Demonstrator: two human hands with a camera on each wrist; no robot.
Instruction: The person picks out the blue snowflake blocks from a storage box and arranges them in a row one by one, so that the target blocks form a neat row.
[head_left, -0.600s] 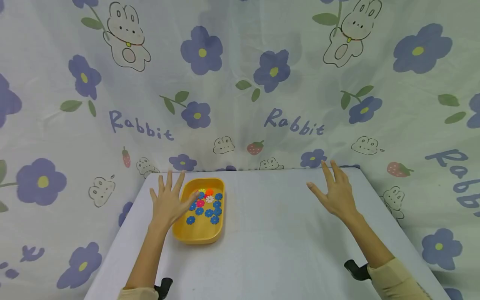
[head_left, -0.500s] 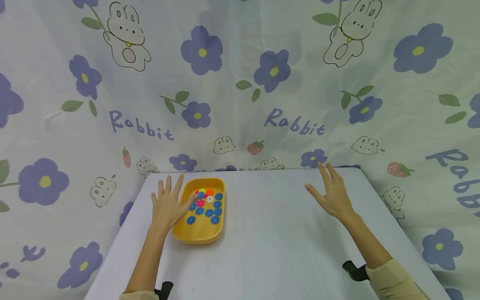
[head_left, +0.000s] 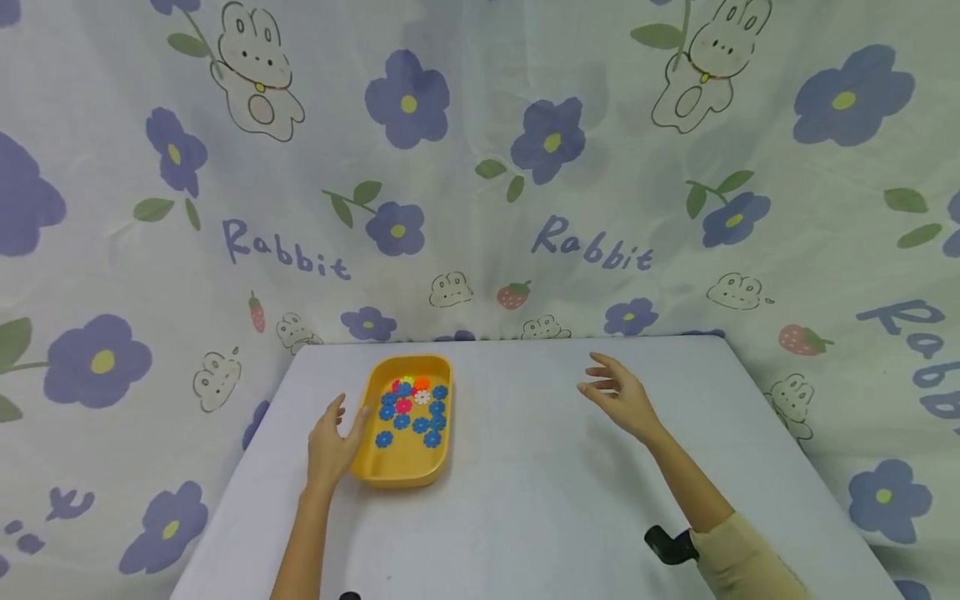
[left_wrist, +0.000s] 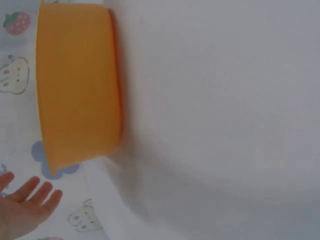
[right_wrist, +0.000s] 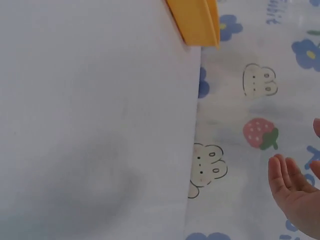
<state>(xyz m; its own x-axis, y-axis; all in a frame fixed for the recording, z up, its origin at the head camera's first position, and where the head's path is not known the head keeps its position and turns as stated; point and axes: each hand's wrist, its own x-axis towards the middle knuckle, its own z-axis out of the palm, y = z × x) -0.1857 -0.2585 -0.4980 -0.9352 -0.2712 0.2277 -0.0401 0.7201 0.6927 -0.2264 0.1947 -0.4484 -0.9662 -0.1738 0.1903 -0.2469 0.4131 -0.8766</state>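
A yellow plastic tray [head_left: 401, 468] with rounded corners stands on the left half of the white table. In it lie several small flower-shaped pieces, most of them blue [head_left: 384, 439], with pink [head_left: 403, 406], orange and white [head_left: 422, 397] ones among them. My left hand [head_left: 330, 450] hovers at the tray's left side, its thumb overlapping the rim in the head view, fingers relaxed and holding nothing. My right hand [head_left: 622, 404] hangs in the air over the right half of the table, loosely bent and holding nothing. The left wrist view shows the tray's side wall [left_wrist: 80, 85] beyond the left fingers.
The white table [head_left: 517, 500] reaches back to a hanging cloth [head_left: 480, 208] printed with rabbits, flowers and strawberries. Black wrist mounts show near the right sleeve [head_left: 671, 546] and at the bottom edge below the left forearm.
Both hands have turned from spread fingers to a looser, more bent shape. The right hand has moved left and nearer; the left has come slightly nearer. The tray stays in place.
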